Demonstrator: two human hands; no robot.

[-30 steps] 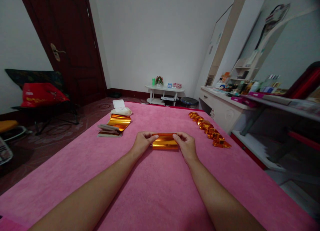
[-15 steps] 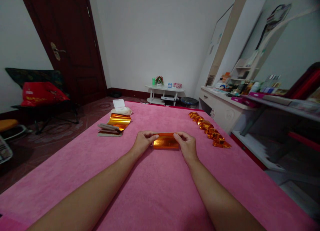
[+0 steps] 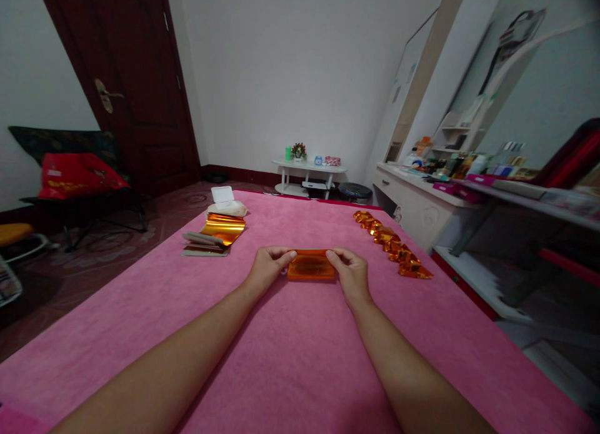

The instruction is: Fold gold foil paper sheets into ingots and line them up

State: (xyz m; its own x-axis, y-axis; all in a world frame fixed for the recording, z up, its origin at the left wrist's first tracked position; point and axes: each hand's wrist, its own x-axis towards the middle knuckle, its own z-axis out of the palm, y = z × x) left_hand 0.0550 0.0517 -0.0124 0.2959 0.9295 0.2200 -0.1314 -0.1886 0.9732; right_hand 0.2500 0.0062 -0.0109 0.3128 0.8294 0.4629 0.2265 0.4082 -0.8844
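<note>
A sheet of shiny gold foil paper [image 3: 311, 266] is held between my two hands, just over the pink cloth [image 3: 290, 353]. My left hand [image 3: 270, 263] pinches its upper left corner, thumb on top. At the upper right corner my right hand [image 3: 349, 267] grips it the same way. The near edge hangs free towards me. To the left lies a stack of gold foil sheets [image 3: 225, 227] with grey-backed pieces [image 3: 202, 239] beside it. On the right runs a row of folded gold foil pieces [image 3: 394, 244].
Behind the foil stack sits a white pack with its lid raised [image 3: 223, 197]. A cluttered dressing table [image 3: 422, 182] stands along the right. At the far wall is a small white table [image 3: 307, 166]; a chair with a red bag [image 3: 82, 176] is at left.
The foil between my hands has tilted slightly, and its bright reflection has turned darker. Both hands keep their hold in nearly the same place.
</note>
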